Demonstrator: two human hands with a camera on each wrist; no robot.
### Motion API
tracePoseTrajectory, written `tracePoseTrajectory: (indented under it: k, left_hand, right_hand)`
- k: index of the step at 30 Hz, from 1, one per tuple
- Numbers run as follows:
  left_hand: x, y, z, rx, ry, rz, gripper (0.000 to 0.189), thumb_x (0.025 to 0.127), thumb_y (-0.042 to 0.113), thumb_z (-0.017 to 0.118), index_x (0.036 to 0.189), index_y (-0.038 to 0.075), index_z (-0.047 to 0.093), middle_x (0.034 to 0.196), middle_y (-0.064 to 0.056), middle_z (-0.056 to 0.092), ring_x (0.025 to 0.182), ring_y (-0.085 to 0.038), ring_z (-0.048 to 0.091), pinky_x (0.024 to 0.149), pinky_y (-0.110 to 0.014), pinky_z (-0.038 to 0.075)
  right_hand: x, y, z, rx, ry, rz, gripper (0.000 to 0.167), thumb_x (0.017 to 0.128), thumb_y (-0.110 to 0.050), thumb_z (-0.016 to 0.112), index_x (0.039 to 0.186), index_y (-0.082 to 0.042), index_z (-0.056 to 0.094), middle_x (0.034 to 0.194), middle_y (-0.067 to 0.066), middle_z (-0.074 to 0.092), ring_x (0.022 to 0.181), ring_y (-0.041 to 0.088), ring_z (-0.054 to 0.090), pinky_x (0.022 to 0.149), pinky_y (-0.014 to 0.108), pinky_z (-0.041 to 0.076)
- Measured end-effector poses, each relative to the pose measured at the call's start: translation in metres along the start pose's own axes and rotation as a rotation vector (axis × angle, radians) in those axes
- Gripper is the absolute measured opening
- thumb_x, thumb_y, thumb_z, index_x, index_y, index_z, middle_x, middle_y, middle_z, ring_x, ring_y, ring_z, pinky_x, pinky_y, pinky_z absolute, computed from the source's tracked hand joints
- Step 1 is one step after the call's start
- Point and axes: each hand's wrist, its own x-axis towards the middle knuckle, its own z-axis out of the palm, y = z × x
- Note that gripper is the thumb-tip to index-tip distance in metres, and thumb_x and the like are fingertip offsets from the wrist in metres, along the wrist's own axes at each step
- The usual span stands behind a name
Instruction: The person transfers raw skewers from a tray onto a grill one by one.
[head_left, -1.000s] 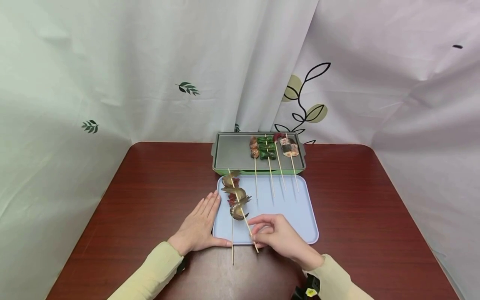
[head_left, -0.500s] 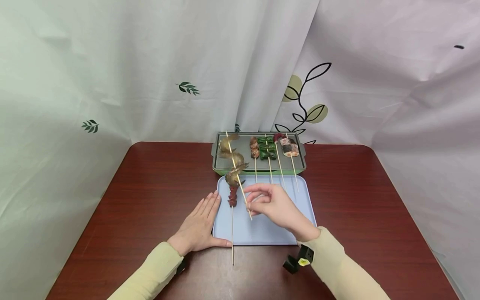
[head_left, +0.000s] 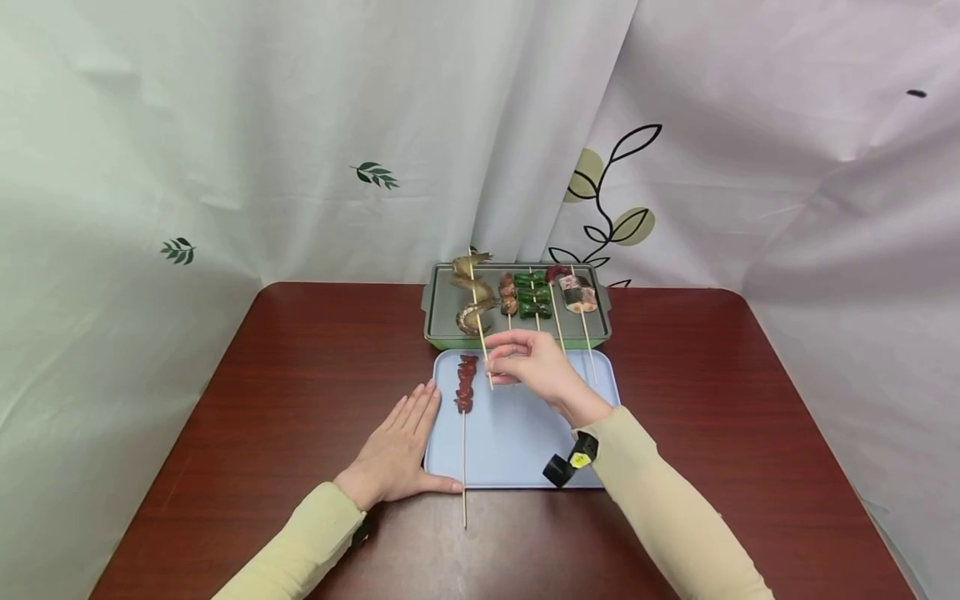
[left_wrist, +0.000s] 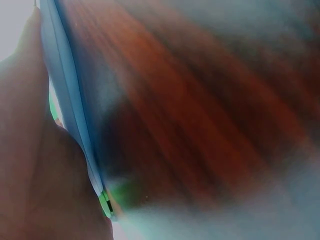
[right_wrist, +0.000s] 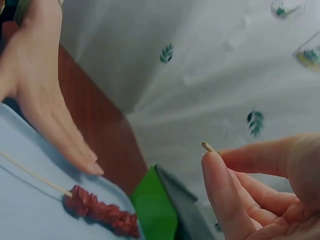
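My right hand (head_left: 536,367) pinches the lower stick of a shrimp skewer (head_left: 475,293) between thumb and fingers. Its curled shrimp are over the left part of the grill pan (head_left: 444,292); whether they touch it I cannot tell. In the right wrist view only the stick's end (right_wrist: 207,147) shows at the fingertips. With fingers straight, my left hand (head_left: 401,454) rests along the left edge of the light blue tray (head_left: 525,442), thumb at its front corner. A red meat skewer (head_left: 465,385) lies on the tray, its stick passing over the front edge by that thumb.
On the pan's right half lie a brown meat skewer (head_left: 509,295), a green vegetable skewer (head_left: 534,295), a dark red skewer (head_left: 557,275) and a fish-slice skewer (head_left: 578,294). Their sticks reach over the tray. A white curtain (head_left: 375,100) hangs behind the table (head_left: 315,375).
My right hand has carried the shrimp skewer up and away from the tray to over the pan's left side, uncovering the red meat skewer. The left hand has stayed in place.
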Motion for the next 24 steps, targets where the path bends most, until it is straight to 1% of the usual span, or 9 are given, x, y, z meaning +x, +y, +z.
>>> tracePoseTrajectory:
  k: [4,9,13,18,24]
  left_hand:
    - [0.0,0.0,0.0,-0.009,0.015,0.007,0.136,0.072,0.094,0.051,0.157,-0.008,0.025,0.165,-0.024,0.019,0.152,-0.035,0.018,0.121,-0.047,0.021]
    - [0.0,0.0,-0.002,0.002,-0.01,-0.002,0.137,0.072,0.096,0.047,0.158,-0.007,0.022,0.166,-0.022,0.016,0.153,-0.034,0.015,0.122,-0.046,0.018]
    - [0.0,0.0,-0.002,0.01,-0.014,0.002,0.136,0.072,0.096,0.047,0.158,-0.007,0.023,0.166,-0.022,0.017,0.153,-0.035,0.014,0.122,-0.046,0.017]
    - [0.0,-0.001,-0.002,0.006,-0.011,0.005,0.136,0.072,0.096,0.048,0.158,-0.007,0.023,0.166,-0.022,0.017,0.153,-0.035,0.014,0.122,-0.046,0.017]
    - [0.0,-0.001,-0.002,-0.005,-0.008,0.001,0.136,0.072,0.095,0.048,0.158,-0.007,0.023,0.166,-0.022,0.017,0.153,-0.035,0.015,0.122,-0.046,0.017]
  right_hand:
    - [0.014,0.006,0.0,0.015,0.027,0.054,0.035,0.092,0.011,0.065,0.127,0.011,0.062,0.097,0.019,0.071,0.082,0.02,0.071,0.077,0.034,0.061]
    - [0.027,0.011,-0.001,0.002,0.051,0.101,0.032,0.095,0.008,0.064,0.127,0.01,0.063,0.108,0.029,0.069,0.083,0.02,0.072,0.076,0.032,0.061]
    - [0.031,0.012,0.0,0.011,0.077,0.128,0.032,0.095,0.009,0.064,0.127,0.011,0.062,0.114,0.033,0.066,0.08,0.019,0.071,0.075,0.03,0.061]
    - [0.031,0.012,0.002,0.014,0.111,0.156,0.033,0.094,0.01,0.064,0.127,0.01,0.062,0.113,0.033,0.066,0.076,0.018,0.071,0.075,0.031,0.061]
    - [0.032,0.013,0.003,-0.007,0.128,0.164,0.034,0.095,0.008,0.065,0.129,0.006,0.063,0.108,0.027,0.069,0.079,0.019,0.071,0.077,0.034,0.061]
